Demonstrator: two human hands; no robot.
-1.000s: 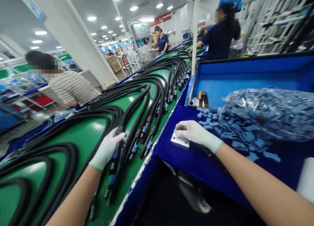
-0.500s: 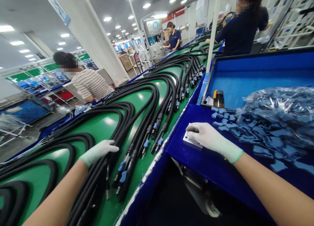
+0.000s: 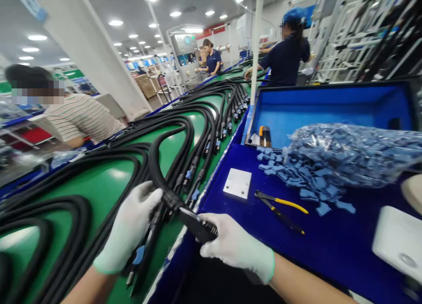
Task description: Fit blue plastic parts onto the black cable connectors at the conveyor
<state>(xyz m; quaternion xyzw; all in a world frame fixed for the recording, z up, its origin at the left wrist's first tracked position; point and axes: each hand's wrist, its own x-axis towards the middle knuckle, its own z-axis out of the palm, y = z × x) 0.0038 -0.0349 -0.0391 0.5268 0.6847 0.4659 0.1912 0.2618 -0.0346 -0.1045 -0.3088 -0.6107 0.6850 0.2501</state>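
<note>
Being gripped: black cable connector [image 3: 197, 225], held over the green conveyor belt [image 3: 114, 181] by the closed fingers of the gloved right hand [image 3: 235, 247]. Its black cable [image 3: 157, 174] is being clasped by the gloved left hand [image 3: 130, 227]. Yellow-handled pliers [image 3: 280, 211] are being carried on the blue counter [image 3: 346, 233], just beside a white plate [image 3: 237, 184].

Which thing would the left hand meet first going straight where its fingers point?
The left hand would probably meet the black cable, just above its connector; depth is unclear, but the fingertips look close.
</note>
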